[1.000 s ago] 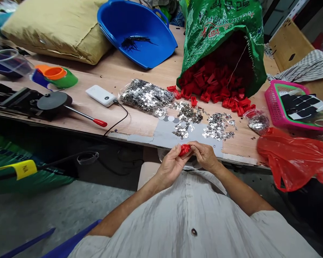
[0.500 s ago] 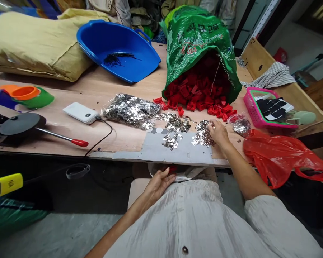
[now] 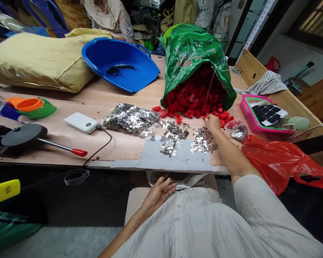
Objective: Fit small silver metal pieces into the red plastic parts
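Observation:
My right hand (image 3: 213,123) reaches over the table to the mouth of a green woven bag (image 3: 193,50). Its fingers are pinched on a small red plastic piece (image 3: 205,116) at the edge of the red pieces (image 3: 191,102) spilling out of the bag. Small flat silver metal parts (image 3: 201,140) lie in a pile just below that wrist. My left hand (image 3: 161,191) rests low by my lap, below the table edge, with its fingers stretched out and nothing visible in it. More silver parts (image 3: 170,147) lie on a grey sheet (image 3: 150,154).
A clear bag of silver parts (image 3: 130,120) and a white power bank (image 3: 82,123) are left of the piles. Behind stands a blue basin (image 3: 142,71). A pink basket (image 3: 249,114) and a red plastic bag (image 3: 271,161) are on the right. A red-tipped lever (image 3: 79,152) juts out at left.
My right hand has moved from the silver pile, away from me, to the red pieces. The red item beside my left hand no longer shows. The view has tilted up slightly.

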`<state>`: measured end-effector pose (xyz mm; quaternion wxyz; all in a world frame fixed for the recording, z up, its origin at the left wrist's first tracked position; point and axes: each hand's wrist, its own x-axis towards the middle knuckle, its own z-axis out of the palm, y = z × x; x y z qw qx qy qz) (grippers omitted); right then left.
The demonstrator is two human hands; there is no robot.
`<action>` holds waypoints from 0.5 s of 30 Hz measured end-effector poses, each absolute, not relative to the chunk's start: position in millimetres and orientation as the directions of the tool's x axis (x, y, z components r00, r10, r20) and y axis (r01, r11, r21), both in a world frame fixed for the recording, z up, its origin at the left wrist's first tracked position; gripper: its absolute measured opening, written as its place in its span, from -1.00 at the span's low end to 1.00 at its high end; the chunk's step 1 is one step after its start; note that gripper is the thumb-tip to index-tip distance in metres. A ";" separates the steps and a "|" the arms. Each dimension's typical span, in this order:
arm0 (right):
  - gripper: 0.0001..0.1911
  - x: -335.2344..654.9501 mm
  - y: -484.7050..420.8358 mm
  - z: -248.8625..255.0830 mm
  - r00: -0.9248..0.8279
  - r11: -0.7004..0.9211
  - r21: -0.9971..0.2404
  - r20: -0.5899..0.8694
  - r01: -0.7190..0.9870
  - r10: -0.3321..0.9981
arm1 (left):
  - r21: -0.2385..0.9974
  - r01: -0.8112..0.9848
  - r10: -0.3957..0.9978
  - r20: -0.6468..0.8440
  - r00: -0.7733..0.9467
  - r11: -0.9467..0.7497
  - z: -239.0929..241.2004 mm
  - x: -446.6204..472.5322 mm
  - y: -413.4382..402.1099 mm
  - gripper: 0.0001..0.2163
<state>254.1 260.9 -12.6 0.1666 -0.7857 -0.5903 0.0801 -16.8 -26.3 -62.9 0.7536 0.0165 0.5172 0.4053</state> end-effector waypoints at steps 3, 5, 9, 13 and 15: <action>-0.81 251.0 250.9 -2.8 0.270 -0.216 -0.410 0.080 0.886 0.959 | 0.569 -0.455 0.700 -0.688 0.193 0.685 -51.1 -17.6 -28.1 -0.74; -0.80 246.6 235.9 7.9 0.210 -0.149 -0.513 0.063 0.845 0.976 | 0.738 -0.304 0.798 -0.562 0.218 0.603 -41.0 -17.2 -28.6 -0.76; -0.67 223.1 178.3 28.3 -0.230 -0.015 -0.852 -0.158 0.524 0.960 | 0.996 0.067 0.995 -0.056 0.081 0.051 -21.8 -14.6 -18.8 -0.71; -0.66 185.9 106.1 33.8 -0.603 -0.037 -0.947 -0.234 0.320 0.762 | 0.776 0.503 0.906 0.421 0.033 -0.379 -16.0 -11.2 4.1 -0.55; -0.68 173.3 86.6 31.6 -0.663 -0.025 -0.963 -0.204 0.269 0.721 | 0.703 0.565 0.875 0.480 0.070 -0.431 -17.3 -9.5 11.8 -0.65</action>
